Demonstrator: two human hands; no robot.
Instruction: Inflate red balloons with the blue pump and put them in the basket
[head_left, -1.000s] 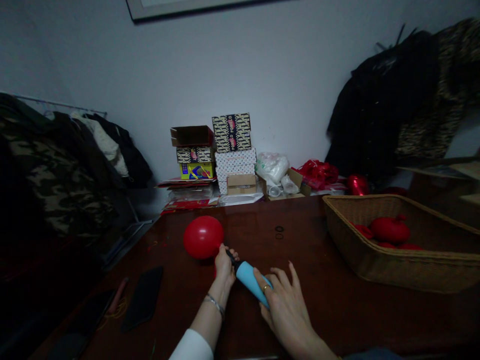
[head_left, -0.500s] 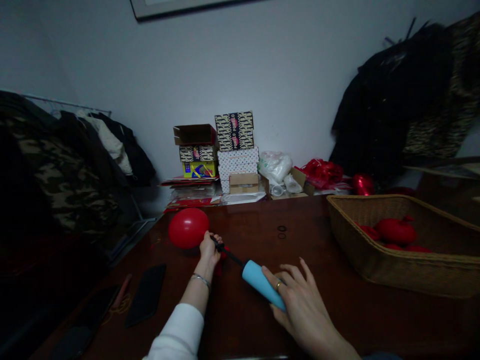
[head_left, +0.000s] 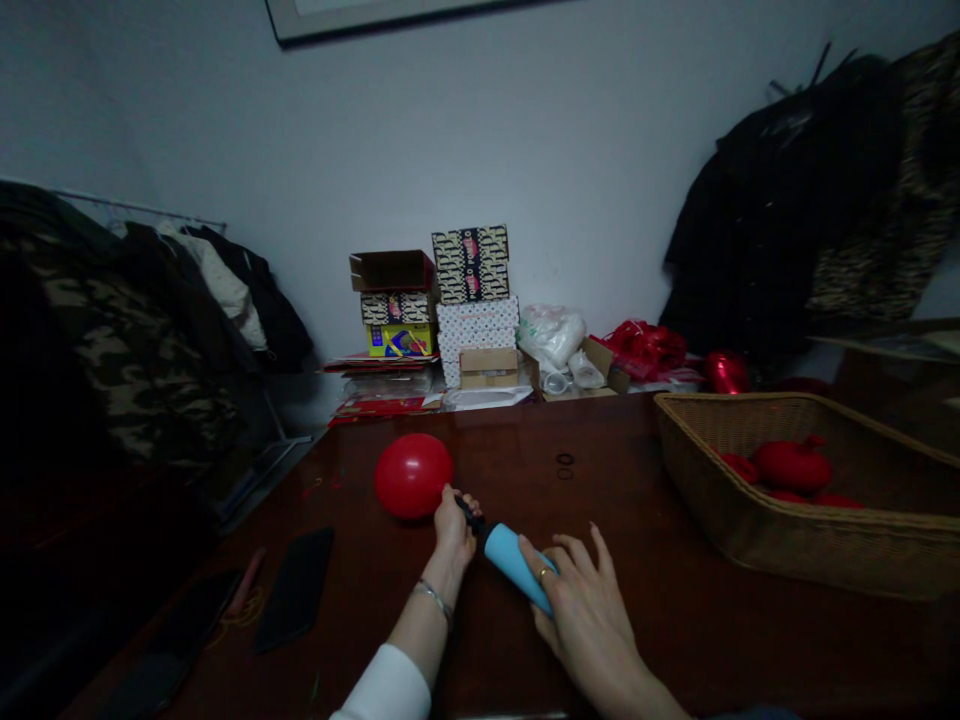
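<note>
A round inflated red balloon sits just past my left hand, which is closed around the black end of a hand balloon pump, at the balloon's neck. The neck itself is hidden by my fingers. The pump's light blue barrel points back toward me, close up against the black end. My right hand holds this barrel between thumb and palm, with its other fingers stretched out. Both hands are over the dark brown table.
On the right stands a wicker basket with red balloons inside. Small dark rings lie mid-table. Toward the left are a dark flat slab and a reddish stick with string. Stacked boxes stand by the wall.
The black rod that showed between my hands has slid into the blue barrel. My left hand and the balloon have moved right and nearer; my right hand has shifted slightly left.
</note>
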